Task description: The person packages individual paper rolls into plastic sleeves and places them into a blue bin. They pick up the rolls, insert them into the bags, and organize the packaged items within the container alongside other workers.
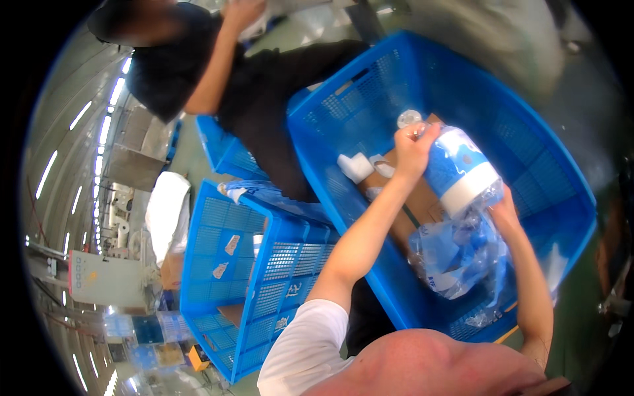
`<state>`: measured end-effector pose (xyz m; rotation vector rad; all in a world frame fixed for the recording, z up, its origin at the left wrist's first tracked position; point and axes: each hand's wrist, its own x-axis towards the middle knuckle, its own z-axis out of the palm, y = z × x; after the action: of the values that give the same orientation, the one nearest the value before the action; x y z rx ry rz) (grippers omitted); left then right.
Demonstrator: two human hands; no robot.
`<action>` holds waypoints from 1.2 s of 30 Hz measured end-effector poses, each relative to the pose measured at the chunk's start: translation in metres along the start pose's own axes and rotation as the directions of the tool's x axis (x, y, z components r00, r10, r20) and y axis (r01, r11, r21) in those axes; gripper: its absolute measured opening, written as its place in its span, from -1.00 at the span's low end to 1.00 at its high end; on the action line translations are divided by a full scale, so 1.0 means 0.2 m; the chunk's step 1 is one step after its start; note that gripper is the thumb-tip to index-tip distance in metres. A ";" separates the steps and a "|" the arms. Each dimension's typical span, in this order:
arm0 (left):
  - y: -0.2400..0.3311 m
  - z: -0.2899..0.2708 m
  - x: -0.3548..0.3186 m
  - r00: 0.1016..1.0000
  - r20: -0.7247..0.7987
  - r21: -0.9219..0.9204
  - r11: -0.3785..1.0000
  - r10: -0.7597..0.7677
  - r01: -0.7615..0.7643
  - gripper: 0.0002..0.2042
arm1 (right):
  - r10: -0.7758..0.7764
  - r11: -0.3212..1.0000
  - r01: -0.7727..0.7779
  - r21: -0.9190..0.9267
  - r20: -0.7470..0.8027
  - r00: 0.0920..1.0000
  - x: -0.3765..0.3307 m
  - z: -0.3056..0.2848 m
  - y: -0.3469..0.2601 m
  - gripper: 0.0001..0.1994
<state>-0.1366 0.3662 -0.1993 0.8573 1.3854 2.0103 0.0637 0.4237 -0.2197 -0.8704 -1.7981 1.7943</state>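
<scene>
A blue-and-white cylindrical roll [462, 165], wrapped in clear plastic, is held tilted above the inside of a large blue crate [350, 86]. My left hand [415, 148] is closed on its upper left end, with the thumb and fingers pinching the wrap. Against its lower right end is my right hand [504, 210], closed on it, its fingers partly hidden behind the roll. Crumpled blue-and-clear plastic film [456, 254] hangs or lies just below the roll. Down in the crate are cardboard [419, 198], a white roll [356, 167] and a small round white piece [409, 119].
To the left stands a second blue crate [224, 264] with mesh sides. A co-worker [178, 66] in dark clothes sits or bends close to the crates at the far left. Beyond are a white sack [168, 214] and a pale machine cabinet [105, 280].
</scene>
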 end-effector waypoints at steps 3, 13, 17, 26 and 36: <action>-0.01 0.02 0.01 1.000 -0.010 0.009 1.000 0.013 -0.013 -0.84 | -0.027 0.998 0.027 0.056 -0.003 1.000 0.01 -0.01 0.03 -0.60; 0.00 0.04 0.02 0.992 -0.007 0.073 0.990 -0.125 0.125 -0.76 | 0.006 0.995 -0.009 0.097 0.024 1.000 0.02 0.00 0.08 -0.62; 0.01 0.02 0.02 0.990 0.033 0.102 0.986 -0.136 0.132 -0.76 | 0.044 0.995 -0.051 0.084 0.084 0.995 0.02 0.00 0.11 -0.60; -0.01 -0.03 0.04 0.988 0.046 0.128 0.982 -0.146 0.139 -0.82 | 0.089 0.992 -0.092 0.085 0.031 0.996 -0.03 0.07 0.00 -0.57; -0.05 -0.07 0.07 0.995 -0.030 0.127 0.987 -0.094 0.097 -0.92 | -0.119 0.987 0.102 0.123 0.137 0.983 0.10 0.07 0.19 -0.52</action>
<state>-0.1562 0.3712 -0.2096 0.8080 1.5532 1.8820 0.0435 0.4262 -0.2605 -0.5980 -1.7713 1.9105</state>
